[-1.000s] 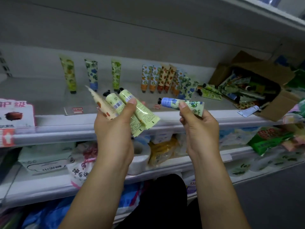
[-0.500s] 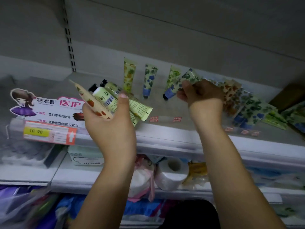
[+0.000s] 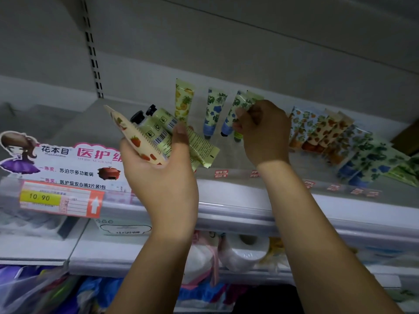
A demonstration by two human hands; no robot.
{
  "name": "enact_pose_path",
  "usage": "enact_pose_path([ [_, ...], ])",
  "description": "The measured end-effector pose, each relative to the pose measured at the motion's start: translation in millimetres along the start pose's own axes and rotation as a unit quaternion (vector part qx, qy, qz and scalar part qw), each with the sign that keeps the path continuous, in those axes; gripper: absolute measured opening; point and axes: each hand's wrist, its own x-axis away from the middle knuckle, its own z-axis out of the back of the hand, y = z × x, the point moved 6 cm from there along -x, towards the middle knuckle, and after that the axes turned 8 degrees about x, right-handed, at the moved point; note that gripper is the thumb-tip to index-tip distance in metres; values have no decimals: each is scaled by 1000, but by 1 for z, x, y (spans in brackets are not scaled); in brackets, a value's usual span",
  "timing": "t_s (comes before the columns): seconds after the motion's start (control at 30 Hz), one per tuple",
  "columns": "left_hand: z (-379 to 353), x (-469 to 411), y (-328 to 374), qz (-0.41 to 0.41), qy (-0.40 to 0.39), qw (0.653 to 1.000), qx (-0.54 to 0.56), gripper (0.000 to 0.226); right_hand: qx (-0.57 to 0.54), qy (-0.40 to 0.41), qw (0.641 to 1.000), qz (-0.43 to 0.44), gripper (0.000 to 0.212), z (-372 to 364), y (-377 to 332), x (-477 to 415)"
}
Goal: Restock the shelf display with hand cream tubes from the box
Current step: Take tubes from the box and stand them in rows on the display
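1. Hand cream tube (image 3: 234, 113) hung cap-down at the shelf (image 3: 226, 196) back, pinched near its crimp by your right grip (image 3: 265, 134).
2. Left grip (image 3: 163, 177) was curled round spare tubes (image 3: 156, 134).
3. Best move was to seat the cap flat beside the blue-flower tube (image 3: 214, 112), then release.

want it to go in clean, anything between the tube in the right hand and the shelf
Nothing visible does. The right hand holds the tube cap-down at the shelf, in the gap between the blue tube and the green tube; it overlaps the green one here, contact unclear.
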Motion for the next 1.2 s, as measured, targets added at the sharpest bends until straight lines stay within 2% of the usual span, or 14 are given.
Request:
enact_pose_path([
  [0.1, 0, -1, 0, 0, -11, 1000, 2, 38, -17, -1, 1000, -2, 20, -5, 1, 0],
  [0.6, 0, -1, -3, 17, -36, 999, -7, 41, -44, 35, 998, -36, 16, -15, 1, -2],
  [1.07, -1, -1, -2, 8, -43, 999, -15, 37, -49, 22, 997, -50, 9, -16, 4, -3],
  [1.2, -1, -1, -2, 5, -46, 999, -18, 34, -86, 32, 994, -66, 16, -3, 0, 0],
])
